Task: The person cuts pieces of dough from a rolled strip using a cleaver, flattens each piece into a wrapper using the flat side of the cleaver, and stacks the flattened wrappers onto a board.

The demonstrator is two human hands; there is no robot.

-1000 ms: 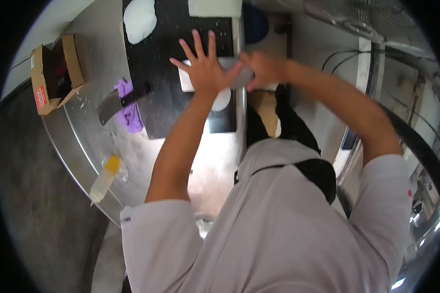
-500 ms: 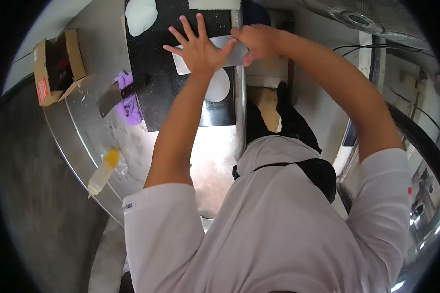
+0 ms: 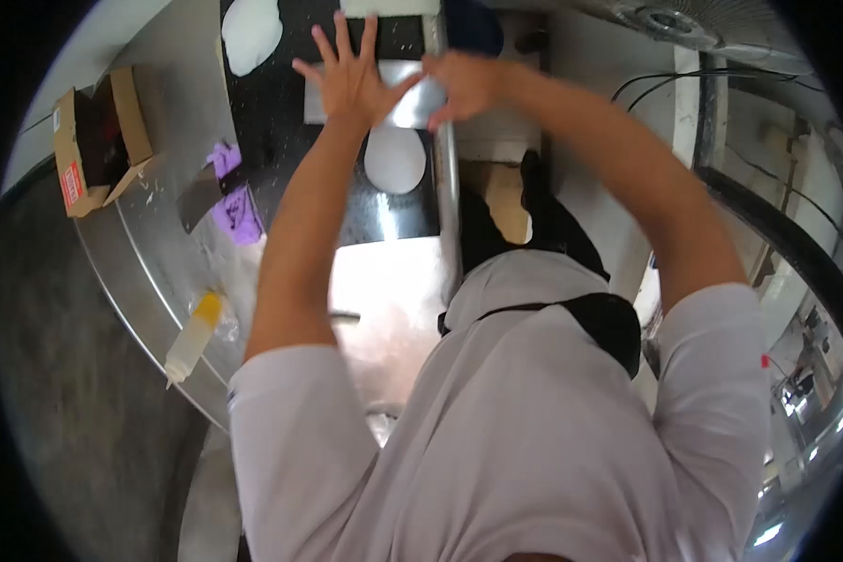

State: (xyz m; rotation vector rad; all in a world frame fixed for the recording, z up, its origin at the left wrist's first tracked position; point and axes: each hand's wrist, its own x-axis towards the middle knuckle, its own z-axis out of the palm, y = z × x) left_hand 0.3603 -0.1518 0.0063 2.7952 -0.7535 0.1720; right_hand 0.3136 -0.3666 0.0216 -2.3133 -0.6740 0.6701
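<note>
A broad, flat metal blade [image 3: 410, 108], shaped like a cleaver's, lies over the black board [image 3: 290, 122]. My left hand [image 3: 351, 89] rests on top of it, palm down, fingers spread wide. At the blade's right end, by the board's edge, my right hand [image 3: 468, 84] is closed around its handle, which the fingers hide. Just below the blade sits a thin white disc [image 3: 395, 161] that looks like flattened dough. A larger white dough lump [image 3: 251, 37] lies at the board's upper left. What is under the blade is hidden.
A second cleaver [image 3: 199, 199] lies across a purple cloth [image 3: 237, 217] left of the board. An open cardboard box [image 3: 136, 117] and a yellow-based squeeze bottle [image 3: 192, 342] are further left. A pale block or folded cloth [image 3: 389, 7] is at the top.
The whole view has shifted, so most things appear a little further left. The blade has turned slightly and now lies more level across the board. Both hands keep their hold.
</note>
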